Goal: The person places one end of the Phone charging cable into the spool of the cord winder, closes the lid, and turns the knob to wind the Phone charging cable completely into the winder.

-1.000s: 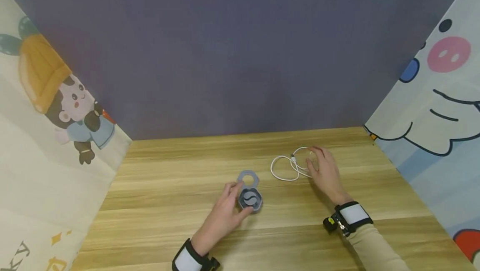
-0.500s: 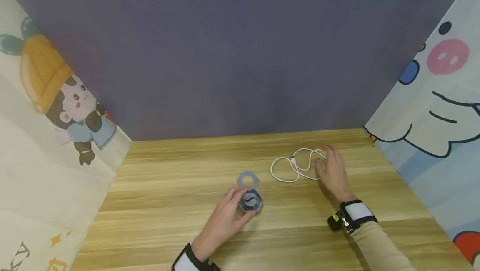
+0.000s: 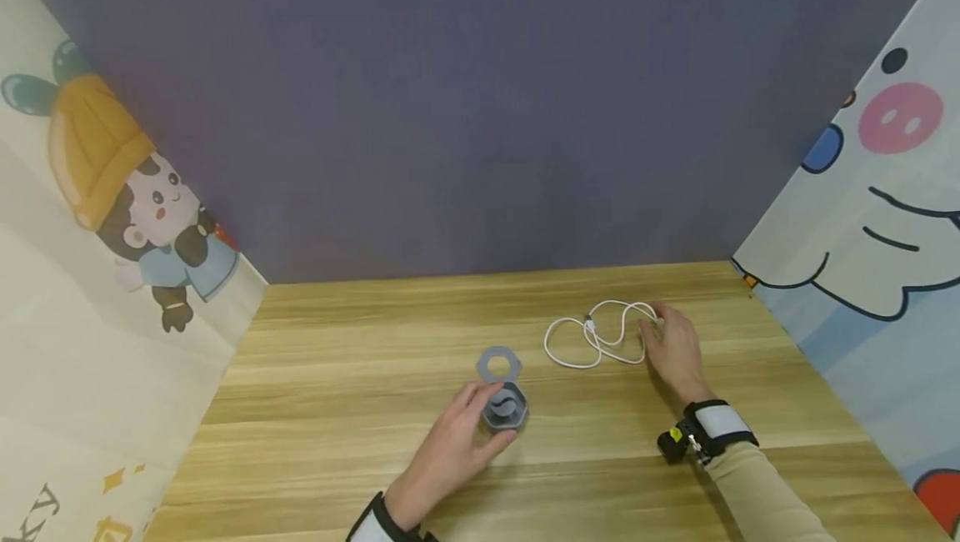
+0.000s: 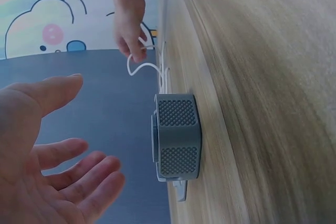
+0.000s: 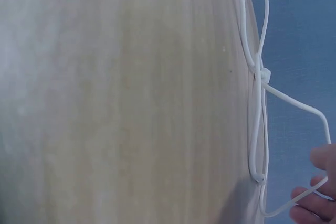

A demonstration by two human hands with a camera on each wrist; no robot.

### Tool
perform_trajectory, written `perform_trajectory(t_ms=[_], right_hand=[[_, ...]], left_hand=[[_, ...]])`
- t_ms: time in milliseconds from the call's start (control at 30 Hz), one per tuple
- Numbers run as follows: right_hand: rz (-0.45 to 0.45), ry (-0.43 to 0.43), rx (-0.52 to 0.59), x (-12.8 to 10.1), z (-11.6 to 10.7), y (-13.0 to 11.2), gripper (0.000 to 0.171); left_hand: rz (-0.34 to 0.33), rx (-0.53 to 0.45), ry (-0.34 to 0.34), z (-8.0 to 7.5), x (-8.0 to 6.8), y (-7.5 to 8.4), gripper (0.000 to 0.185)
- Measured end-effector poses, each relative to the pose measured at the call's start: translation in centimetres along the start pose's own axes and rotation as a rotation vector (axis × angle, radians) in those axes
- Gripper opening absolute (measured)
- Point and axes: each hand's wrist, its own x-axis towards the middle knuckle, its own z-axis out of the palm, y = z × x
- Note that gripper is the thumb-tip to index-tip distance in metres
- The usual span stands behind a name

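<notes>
A grey hexagonal case (image 3: 507, 410) lies open on the table, a round piece with an S-shaped groove inside it. Its flat lid (image 3: 483, 364), which has a round hole, rests behind it. Beside the case my left hand (image 3: 452, 447) is held with thumb and fingers spread. The left wrist view shows a gap between that hand (image 4: 58, 177) and the textured side of the case (image 4: 178, 135). Farther right, a looped white cable (image 3: 590, 326) lies on the table. My right hand (image 3: 678, 353) pinches its right end, slightly raised; in the right wrist view the cable (image 5: 257, 108) runs between the fingers.
The wooden table (image 3: 337, 375) meets a dark blue-grey panel (image 3: 480, 108) at the back. Side panels with cartoon prints stand left and right. Both wrists wear black and white straps (image 3: 722, 421).
My right hand has moved right and drawn the cable's right loop wider. My left hand has stayed beside the case, its fingers shifting slightly.
</notes>
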Motion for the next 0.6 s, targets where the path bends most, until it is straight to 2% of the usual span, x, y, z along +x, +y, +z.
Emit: perform_trajectory(t_ms=[233, 433, 600], right_hand=[[-0.066, 0.095, -0.020, -0.3, 0.4, 0.3, 0.019], [-0.062, 0.123, -0.009, -0.2, 0.5, -0.1, 0.022], [-0.050, 0.157, 0.046, 0.0, 0.2, -1.4, 0.026]], left_hand=[[0.015, 0.000, 0.007, 0.0, -0.1, 0.1, 0.063], [0.002, -0.013, -0.002, -0.1, -0.1, 0.2, 0.063], [0.040, -0.011, 0.022, -0.2, -0.2, 0.3, 0.061]])
